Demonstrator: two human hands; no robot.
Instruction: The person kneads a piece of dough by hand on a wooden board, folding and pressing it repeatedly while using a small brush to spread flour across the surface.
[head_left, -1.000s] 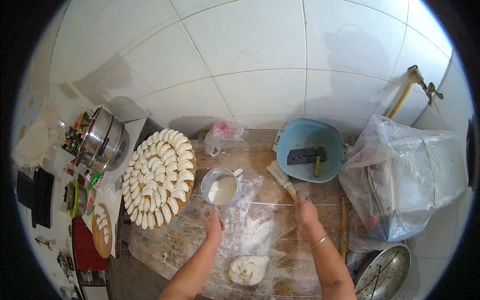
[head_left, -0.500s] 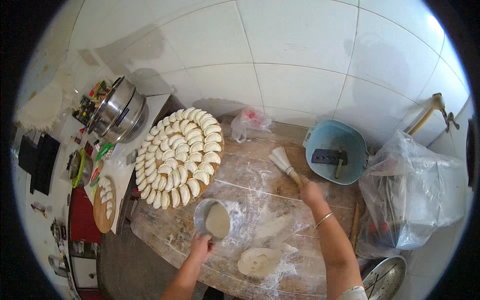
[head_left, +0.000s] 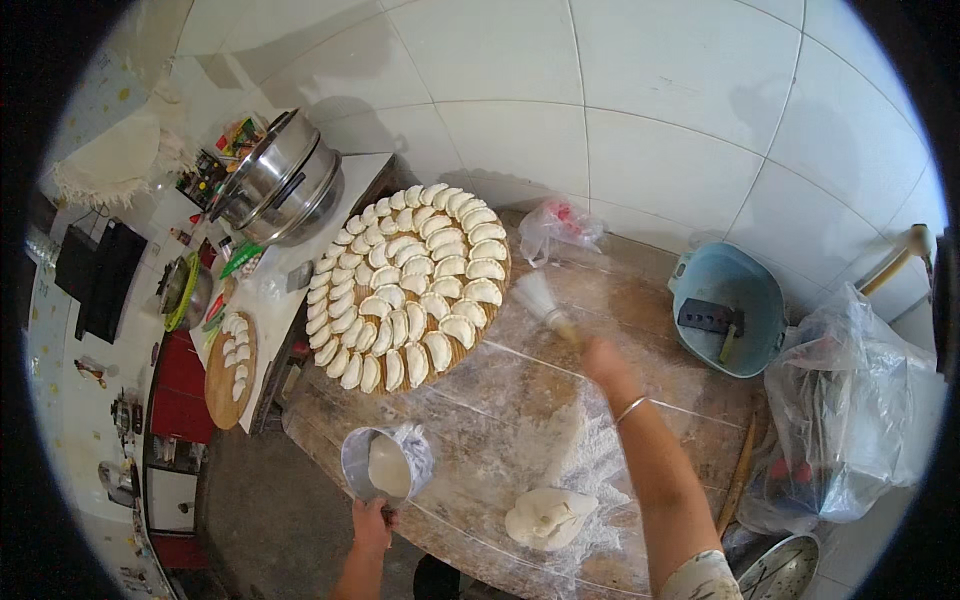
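My left hand (head_left: 370,522) grips the handle of a metal cup of flour (head_left: 386,464), held at the near edge of the floured wooden board (head_left: 660,400). My right hand (head_left: 606,362) is stretched out over the board and holds a small brush (head_left: 540,298), whose pale bristles lie just beside the round tray of folded dumplings (head_left: 408,288). A lump of dough (head_left: 548,517) rests on the flour near my right forearm.
A blue basin (head_left: 728,310) with a scraper sits at the board's far right, beside a big clear plastic bag (head_left: 858,410). A small knotted bag (head_left: 560,225) lies by the wall. A steel steamer pot (head_left: 280,180) and a small board of dumplings (head_left: 232,368) are at left.
My left hand has drawn the flour cup from the board's middle to its near edge. My right hand has swung the brush leftward toward the dumpling tray. The view has shifted right.
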